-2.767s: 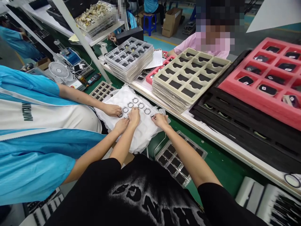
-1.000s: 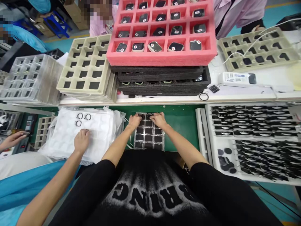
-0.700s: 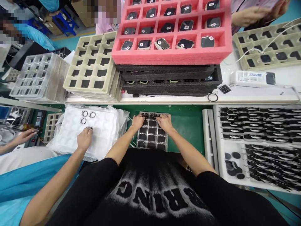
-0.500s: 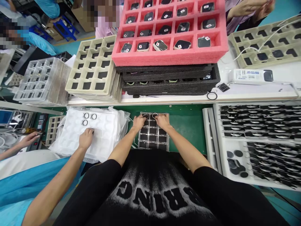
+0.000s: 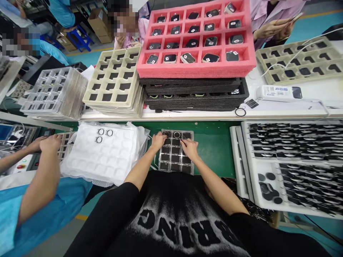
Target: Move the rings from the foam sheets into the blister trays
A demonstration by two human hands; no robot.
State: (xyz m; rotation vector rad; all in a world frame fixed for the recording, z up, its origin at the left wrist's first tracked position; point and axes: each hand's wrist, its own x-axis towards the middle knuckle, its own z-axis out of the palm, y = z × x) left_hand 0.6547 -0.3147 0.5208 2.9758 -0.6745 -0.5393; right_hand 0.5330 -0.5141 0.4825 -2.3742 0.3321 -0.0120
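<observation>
A clear plastic tray (image 5: 176, 150) with dark square compartments lies on the green mat in front of me. My left hand (image 5: 158, 140) is at its top left corner, fingers closed by a round ring-like part in the first compartment; whether they grip it is hidden. A second ring (image 5: 177, 135) sits in the top middle compartment. My right hand (image 5: 190, 147) is over the tray's right side with its fingertips pinched together, and what they hold is too small to tell.
A white tray (image 5: 88, 157) with three rings (image 5: 99, 139) is at the left, beside a co-worker's arms. Behind stand stacked beige trays (image 5: 107, 103) and a pink foam tray (image 5: 195, 69) of watch-like devices. White foam (image 5: 265, 200) holding dark parts is at the right.
My right hand has moved right and down, off the ring in the top middle compartment. My left hand stays near the corner. The co-worker's hand has left the white tray. The view has shifted slightly.
</observation>
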